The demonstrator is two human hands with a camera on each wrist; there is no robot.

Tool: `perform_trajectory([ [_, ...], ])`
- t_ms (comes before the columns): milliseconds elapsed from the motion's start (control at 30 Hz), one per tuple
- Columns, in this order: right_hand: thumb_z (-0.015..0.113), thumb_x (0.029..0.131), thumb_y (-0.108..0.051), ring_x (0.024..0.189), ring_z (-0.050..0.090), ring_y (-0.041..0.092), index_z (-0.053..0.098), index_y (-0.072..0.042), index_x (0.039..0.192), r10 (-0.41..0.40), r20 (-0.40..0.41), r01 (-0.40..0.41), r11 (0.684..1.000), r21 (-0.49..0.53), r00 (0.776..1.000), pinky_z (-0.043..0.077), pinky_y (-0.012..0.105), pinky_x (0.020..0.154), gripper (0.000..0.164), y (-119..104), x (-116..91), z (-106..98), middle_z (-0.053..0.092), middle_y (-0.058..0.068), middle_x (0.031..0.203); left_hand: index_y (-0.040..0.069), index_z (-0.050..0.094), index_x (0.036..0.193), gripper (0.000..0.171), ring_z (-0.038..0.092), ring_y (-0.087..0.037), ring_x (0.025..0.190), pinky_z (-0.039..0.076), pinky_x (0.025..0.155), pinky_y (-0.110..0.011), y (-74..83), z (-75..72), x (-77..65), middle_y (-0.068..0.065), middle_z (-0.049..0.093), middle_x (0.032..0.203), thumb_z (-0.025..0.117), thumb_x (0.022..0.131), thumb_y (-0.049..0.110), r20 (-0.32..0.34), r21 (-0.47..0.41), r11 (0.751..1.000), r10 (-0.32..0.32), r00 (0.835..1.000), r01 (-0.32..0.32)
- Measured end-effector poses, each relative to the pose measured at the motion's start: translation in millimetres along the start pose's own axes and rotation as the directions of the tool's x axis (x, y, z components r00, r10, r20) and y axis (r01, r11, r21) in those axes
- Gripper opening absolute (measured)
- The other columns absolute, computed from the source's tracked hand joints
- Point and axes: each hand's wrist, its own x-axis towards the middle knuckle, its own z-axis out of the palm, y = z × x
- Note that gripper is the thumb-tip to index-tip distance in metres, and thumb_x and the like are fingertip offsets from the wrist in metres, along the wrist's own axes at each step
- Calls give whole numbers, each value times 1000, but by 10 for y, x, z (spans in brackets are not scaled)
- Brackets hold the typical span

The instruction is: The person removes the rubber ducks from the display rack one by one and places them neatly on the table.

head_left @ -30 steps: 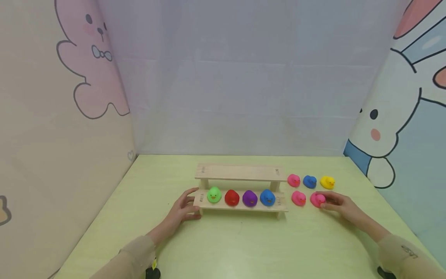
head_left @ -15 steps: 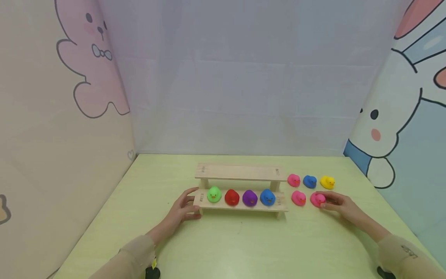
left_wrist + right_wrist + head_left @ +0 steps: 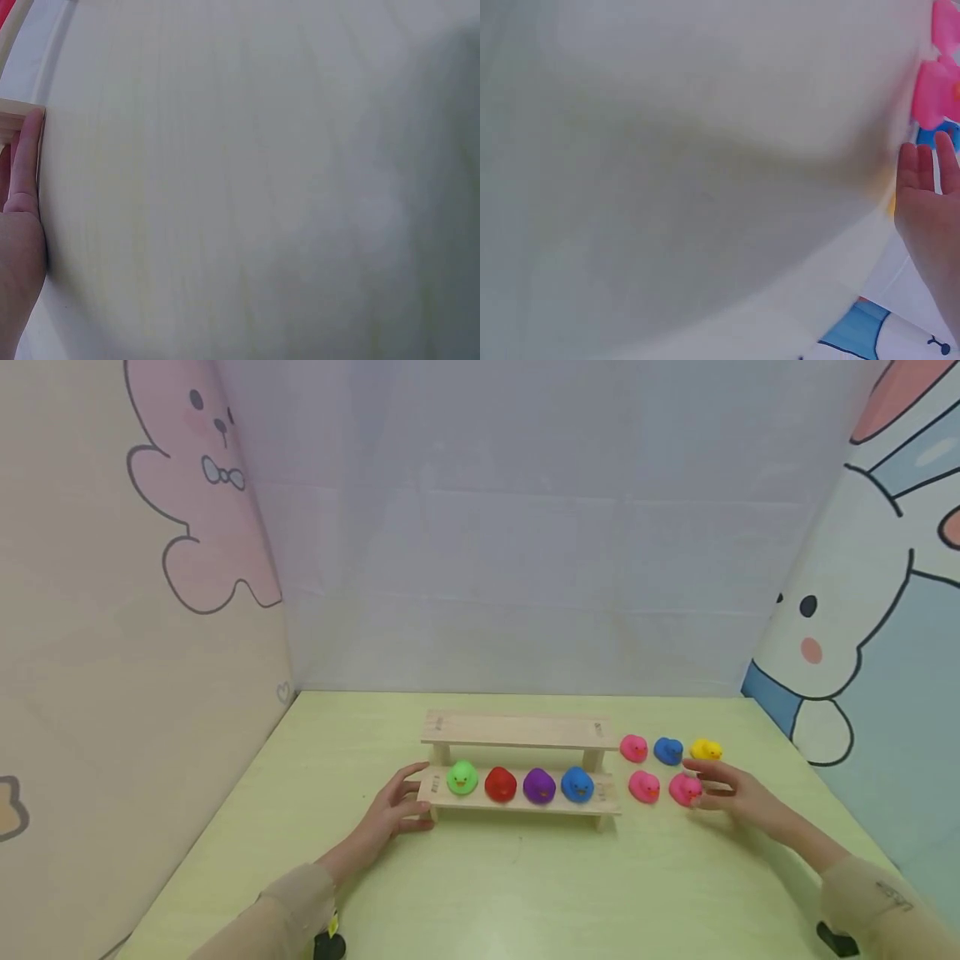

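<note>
In the head view, my left hand (image 3: 390, 806) holds the left end of a two-tier wooden stand (image 3: 521, 730); the left wrist view shows a finger (image 3: 27, 161) against its leg. Along the lower tier sit a green rubber duck (image 3: 462, 778), a red one (image 3: 500, 785), a purple one (image 3: 539, 786) and a blue one (image 3: 577, 785). My right hand (image 3: 742, 797) is just right of a pink rubber duck (image 3: 686, 789) on the table, its fingers spread. The right wrist view shows loosely extended fingers (image 3: 924, 169) near that pink duck (image 3: 934, 94).
Right of the stand are two more pink ducks (image 3: 633, 748), a blue duck (image 3: 668, 751) and a yellow duck (image 3: 707, 749), partly behind my right hand. Printed cloth walls (image 3: 525, 568) enclose the pale table (image 3: 480, 885) at the back and sides.
My right hand has let go of the nearest pink duck, its fingers parting and lifting slightly. That duck stays in place. My left hand keeps its place on the stand.
</note>
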Motion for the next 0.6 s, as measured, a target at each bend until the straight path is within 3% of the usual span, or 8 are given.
perform_trajectory([
  [67, 64, 95, -25, 128, 47, 41, 42, -2, 147, -23, -9, 23, 999, -49, 1000, 52, 15, 88, 61, -61, 24, -73, 44, 26, 148, 21, 29, 153, 67, 64, -15, 107, 61, 88, -41, -1, 4, -3, -21, 46, 140, 62, 95, 13, -3, 5, 1000, 0, 1000, 0],
  [167, 65, 95, -24, 128, 44, 43, 42, -3, 146, -67, -32, 63, 992, -111, 997, 49, 11, 89, 60, -166, 72, -197, 46, 24, 147, 19, 27, 154, 68, 65, -15, 107, 61, 88, -41, -1, 10, -12, -22, 45, 140, 62, 96, 13, -4, 14, 1000, 4, 1000, -4],
  [233, 66, 94, -24, 128, 46, 32, 42, -5, 147, -86, -50, 79, 988, -131, 995, 47, 8, 89, 61, -252, 107, -281, 46, 23, 147, 19, 27, 154, 68, 65, -15, 107, 61, 88, -41, 1, 12, -17, -22, 45, 140, 62, 95, 13, -7, 13, 1000, 2, 1000, -2],
  [367, 67, 94, -24, 121, 45, -2, 43, -8, 147, -136, -93, 121, 981, -150, 986, 43, 3, 89, 60, -456, 169, -426, 47, 19, 147, 22, 29, 153, 67, 65, -16, 107, 61, 88, -42, 10, 11, -18, -22, 45, 141, 62, 95, 13, -13, 7, 1000, -2, 1000, 2],
  [433, 68, 93, -23, 116, 40, -15, 44, -8, 146, -174, -118, 154, 975, -160, 978, 41, 1, 88, 60, -572, 196, -468, 50, 8, 146, 22, 29, 153, 67, 64, -16, 107, 61, 88, -42, 12, 11, -16, -23, 45, 141, 62, 95, 13, -7, 7, 1000, 2, 1000, -2],
  [500, 68, 93, -20, 114, 38, -19, 45, -10, 146, -212, -142, 188, 968, -164, 967, 42, 0, 88, 59, -691, 222, -488, 51, -9, 141, 21, 28, 154, 68, 64, -16, 108, 61, 89, -43, 11, 9, -12, -24, 44, 142, 62, 95, 13, 1, 10, 1000, 8, 1000, -8],
  [600, 68, 93, -20, 113, 39, -20, 44, -11, 147, -237, -165, 210, 963, -168, 957, 41, -1, 88, 59, -889, 239, -487, 52, -8, 140, 21, 28, 154, 68, 64, -16, 108, 61, 89, -43, 2, 6, -2, -24, 44, 142, 62, 95, 12, 6, 8, 1000, 12, 1000, -12],
])
